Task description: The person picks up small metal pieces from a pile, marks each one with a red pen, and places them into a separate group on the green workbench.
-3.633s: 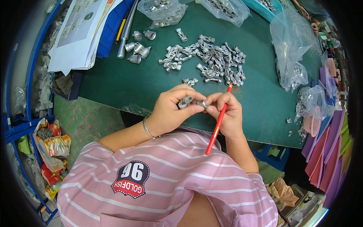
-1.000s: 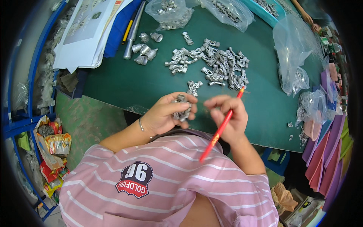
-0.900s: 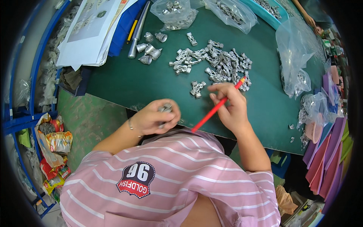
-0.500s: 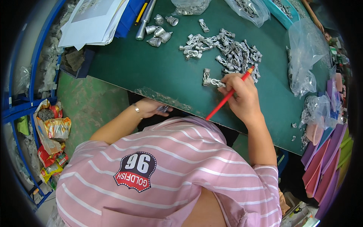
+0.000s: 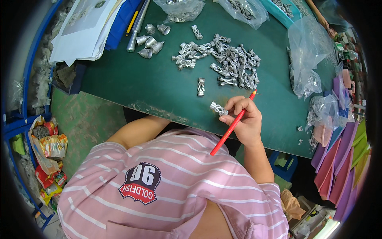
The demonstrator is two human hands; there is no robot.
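Observation:
Between my right hand's (image 5: 247,119) thumb and fingers is a small silver metal part (image 5: 218,108) with a ribbed, screw-like end and an open, twisted-looking stem. A red pencil (image 5: 232,126) also lies slantwise in that hand, its tip pointing away from me. One similar metal part (image 5: 201,87) lies alone on the table just left of it. Farther back is a loose heap of such parts (image 5: 235,61). My left forearm (image 5: 148,128) reaches under the table's front edge, and the hand itself is hidden there.
On the green tabletop (image 5: 131,81), several silver bell-shaped caps (image 5: 150,42) stand near a metal rod (image 5: 139,27) at the back left. Papers (image 5: 85,34) lie beside them. Plastic bags (image 5: 304,55) and a turquoise tray (image 5: 284,14) occupy the back and right. Another person's hand (image 5: 331,32) shows at the far right.
My right hand has come nearer to me, lifting the metal part off the table, with the pencil still in its grasp. My left hand has slipped out of sight beneath the table edge.

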